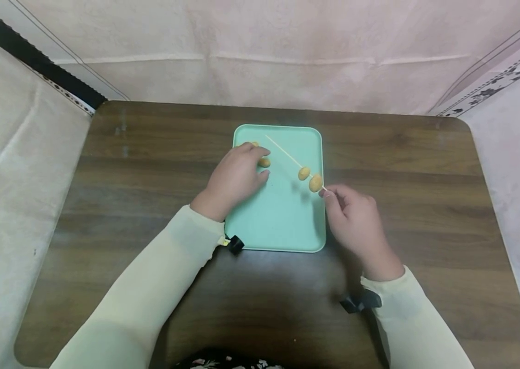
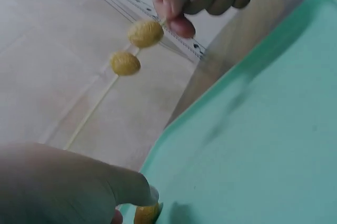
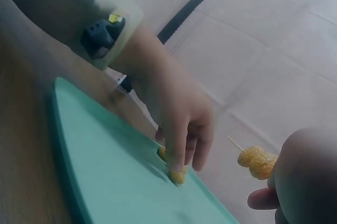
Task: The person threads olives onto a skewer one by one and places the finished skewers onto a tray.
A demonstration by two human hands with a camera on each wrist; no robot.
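Observation:
My right hand [image 1: 352, 218] pinches the blunt end of a thin wooden skewer [image 1: 283, 150], held tilted over the right side of a mint-green tray [image 1: 276, 220]. Two golden, wrinkled oval food balls [image 1: 315, 183] are threaded on it close to my fingertips; its long bare shaft points toward the back left. At the tray's left side, my left hand [image 1: 239, 177] reaches down with fingers at a loose food ball [image 1: 264, 162], the thumb standing apart from it. Another loose ball [image 3: 162, 153] lies beside it on the tray, partly covered by that hand in the head view.
A brown wooden table [image 1: 149, 169] carries the tray near its middle. Pale cloth hangings [image 1: 251, 41] stand behind and along both sides. Dark wrist cameras [image 1: 235, 245] sit at both cuffs, the left one close to the tray's front left corner.

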